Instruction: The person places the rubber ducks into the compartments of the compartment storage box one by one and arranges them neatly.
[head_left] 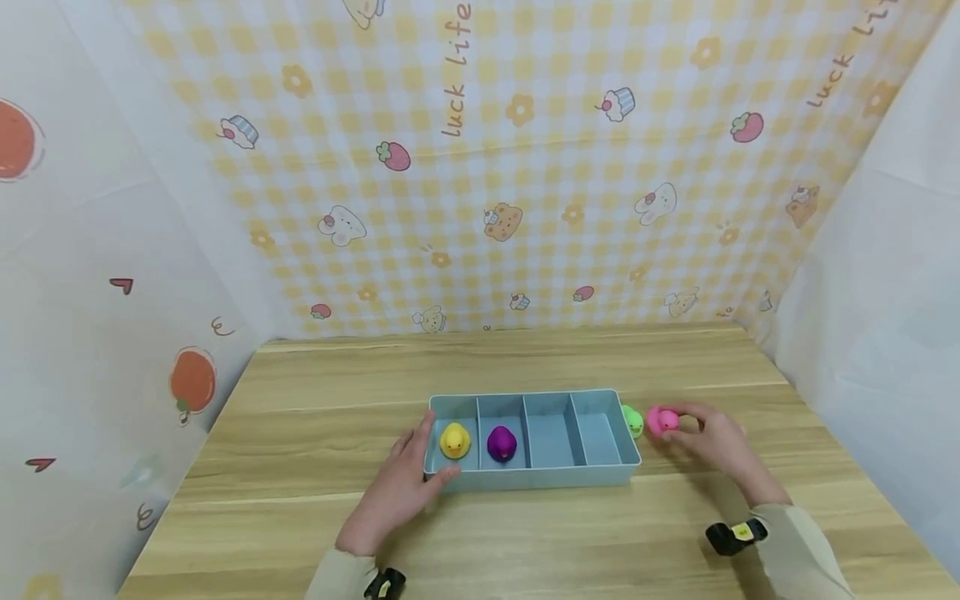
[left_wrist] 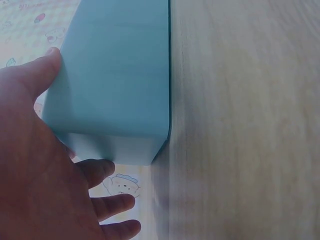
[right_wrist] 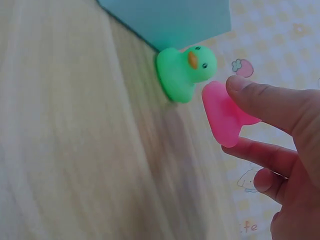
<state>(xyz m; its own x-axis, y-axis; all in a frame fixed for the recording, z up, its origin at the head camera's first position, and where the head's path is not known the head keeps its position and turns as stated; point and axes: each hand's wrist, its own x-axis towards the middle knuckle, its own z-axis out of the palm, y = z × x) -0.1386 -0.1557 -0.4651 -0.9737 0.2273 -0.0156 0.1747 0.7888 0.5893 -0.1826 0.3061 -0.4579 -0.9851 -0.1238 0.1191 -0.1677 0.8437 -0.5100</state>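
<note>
Head view: A blue-gray tray (head_left: 532, 479) divided into four compartments in a row is set lengthwise on the tabletop (head_left: 525, 542). A yellow duck (head_left: 454, 442) is located in the leftmost compartment, and a purple duck (head_left: 502, 444) in the second from the left. A green duck (head_left: 634, 422) is positioned outside the tray, at its right end, and is partly hidden by the rim. A pink duck (head_left: 663, 422) is located just right of the green duck and is grasped by the right hand (head_left: 716, 437). The left hand (head_left: 397, 487) is placed at the left end of the tray, with the thumb laid at the front wall and the fingers along the end wall; nothing is clenched. A strapped device (head_left: 735, 537) is worn at the right wrist. A printed checked cloth (head_left: 450, 183) is hung behind the tabletop.

Left wrist view: The long wall and the short end wall of the tray are shown. The left thumb is rested at the upper edge; three fingers are extended, spread and relaxed, beyond the end wall.

Right wrist view: The pink duck is pinched between thumb and forefinger, tilted in the frame. Contact between its base and the tabletop cannot be determined. The green duck is seated beside the tray's corner, near the pink duck.
</note>
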